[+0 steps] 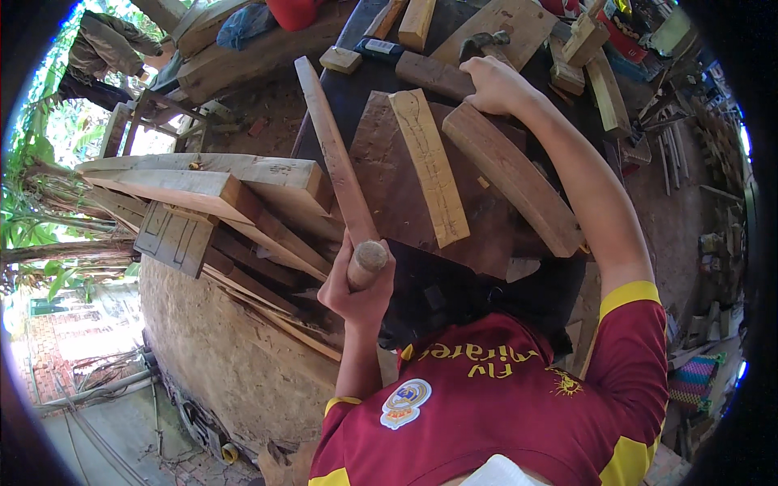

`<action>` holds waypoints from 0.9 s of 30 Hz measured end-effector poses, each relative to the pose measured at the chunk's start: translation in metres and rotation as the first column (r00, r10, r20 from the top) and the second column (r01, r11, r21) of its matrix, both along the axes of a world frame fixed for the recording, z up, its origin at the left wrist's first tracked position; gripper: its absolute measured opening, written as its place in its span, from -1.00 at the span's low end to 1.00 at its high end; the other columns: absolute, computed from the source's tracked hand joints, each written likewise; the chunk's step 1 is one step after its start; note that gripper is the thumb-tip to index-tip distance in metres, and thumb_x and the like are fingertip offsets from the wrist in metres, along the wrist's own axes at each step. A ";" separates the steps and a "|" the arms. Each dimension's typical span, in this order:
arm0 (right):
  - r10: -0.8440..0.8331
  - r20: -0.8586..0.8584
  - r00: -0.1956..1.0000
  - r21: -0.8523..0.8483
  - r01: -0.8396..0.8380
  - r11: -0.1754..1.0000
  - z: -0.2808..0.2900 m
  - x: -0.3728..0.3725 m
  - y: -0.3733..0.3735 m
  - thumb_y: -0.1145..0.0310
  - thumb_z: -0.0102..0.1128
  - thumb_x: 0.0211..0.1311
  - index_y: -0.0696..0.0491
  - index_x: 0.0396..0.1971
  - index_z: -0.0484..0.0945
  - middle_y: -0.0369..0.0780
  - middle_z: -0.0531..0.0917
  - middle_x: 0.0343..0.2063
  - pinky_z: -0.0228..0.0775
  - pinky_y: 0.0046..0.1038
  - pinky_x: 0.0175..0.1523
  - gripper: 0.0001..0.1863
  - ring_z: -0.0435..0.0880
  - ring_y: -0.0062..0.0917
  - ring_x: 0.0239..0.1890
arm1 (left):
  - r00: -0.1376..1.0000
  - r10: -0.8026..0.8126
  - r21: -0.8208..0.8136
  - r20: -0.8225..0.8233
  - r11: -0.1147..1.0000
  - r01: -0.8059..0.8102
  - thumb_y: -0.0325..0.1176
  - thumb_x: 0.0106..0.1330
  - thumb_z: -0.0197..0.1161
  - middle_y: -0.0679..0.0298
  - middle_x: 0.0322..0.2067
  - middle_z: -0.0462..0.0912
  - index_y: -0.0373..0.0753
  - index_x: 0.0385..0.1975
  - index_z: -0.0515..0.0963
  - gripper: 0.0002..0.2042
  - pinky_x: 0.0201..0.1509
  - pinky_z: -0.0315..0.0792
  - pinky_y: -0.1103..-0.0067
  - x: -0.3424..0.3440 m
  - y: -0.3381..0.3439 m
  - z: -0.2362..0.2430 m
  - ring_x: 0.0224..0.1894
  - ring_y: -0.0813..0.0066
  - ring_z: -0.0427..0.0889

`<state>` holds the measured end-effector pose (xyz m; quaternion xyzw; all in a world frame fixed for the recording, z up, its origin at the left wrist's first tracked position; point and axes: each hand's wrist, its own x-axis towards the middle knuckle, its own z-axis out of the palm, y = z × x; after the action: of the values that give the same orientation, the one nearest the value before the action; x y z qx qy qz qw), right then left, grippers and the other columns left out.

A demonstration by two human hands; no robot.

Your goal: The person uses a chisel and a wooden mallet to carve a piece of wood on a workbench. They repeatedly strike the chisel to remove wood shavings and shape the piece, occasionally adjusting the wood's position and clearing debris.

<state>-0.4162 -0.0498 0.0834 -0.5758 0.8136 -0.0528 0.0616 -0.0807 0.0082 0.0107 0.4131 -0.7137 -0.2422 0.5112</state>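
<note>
My left hand (358, 283) is closed around a round wooden handle (369, 257), its blunt end facing up. A long reddish wooden bar (334, 146) stretches away from this hand; whether it joins the handle is hidden. Farther off, my right hand (498, 87) has its fingers around the right end of a dark brown wooden block (433, 76). A hammer (484, 42) lies just beyond that hand. Between my hands are a pale, pencil-marked wooden piece (429, 166) and a thick brown wooden beam (515, 180), both on a brown board (377, 162).
Large timbers (219, 190) lean at the left beside a rough stone-like mass (219, 340). A dark packet with a label (379, 49), a small wood block (340, 60) and several offcuts lie at the far side. A person (109, 49) is at the upper left.
</note>
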 end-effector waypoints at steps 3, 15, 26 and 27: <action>-0.029 0.009 1.000 0.135 0.028 0.990 0.010 0.001 -0.007 0.36 0.36 -0.10 0.24 -0.08 0.56 0.09 0.61 -0.09 0.42 -0.24 0.13 -0.50 0.57 -0.11 0.05 | 1.000 -0.012 0.012 0.003 1.000 0.012 -0.48 -0.06 0.52 0.00 -0.34 0.73 -0.55 -0.12 0.59 -0.53 -0.21 0.57 0.61 0.005 -0.003 -0.002 -0.33 0.48 0.74; 0.215 -0.016 0.976 -0.290 -0.211 0.933 -0.026 0.048 -0.166 0.33 0.26 0.01 0.15 -0.10 0.55 0.02 0.65 -0.13 0.46 -0.21 0.07 -0.59 0.62 -0.10 -0.06 | 0.992 -0.120 0.052 -0.039 0.991 0.122 -0.47 -0.03 0.51 -0.03 -0.21 0.71 -0.53 -0.10 0.59 -0.54 -0.17 0.56 0.63 0.003 0.000 -0.005 -0.27 0.43 0.75; 0.321 -0.028 0.947 -0.264 -0.317 0.911 -0.049 0.036 -0.188 0.47 0.26 0.05 0.07 0.01 0.51 0.04 0.63 -0.14 0.45 -0.20 0.09 -0.57 0.59 -0.09 0.00 | 0.991 -0.127 -0.029 -0.039 0.992 0.126 -0.44 -0.05 0.52 -0.04 -0.27 0.72 -0.60 -0.16 0.58 -0.54 -0.18 0.58 0.59 0.009 -0.001 -0.013 -0.28 0.34 0.75; 0.363 -0.080 0.928 -0.326 -0.368 0.871 -0.056 0.028 -0.190 0.50 0.24 0.06 0.05 0.05 0.50 0.05 0.63 -0.13 0.45 -0.21 0.09 -0.53 0.59 -0.10 0.01 | 0.990 -0.138 -0.034 -0.029 0.990 0.137 -0.44 -0.05 0.52 -0.05 -0.27 0.72 -0.60 -0.16 0.58 -0.54 -0.19 0.58 0.59 0.009 -0.002 -0.011 -0.28 0.34 0.75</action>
<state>-0.3878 -0.2402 0.0272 -0.7216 0.6695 -0.1731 -0.0348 -0.0718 0.0063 0.0001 0.3506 -0.7362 -0.2719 0.5110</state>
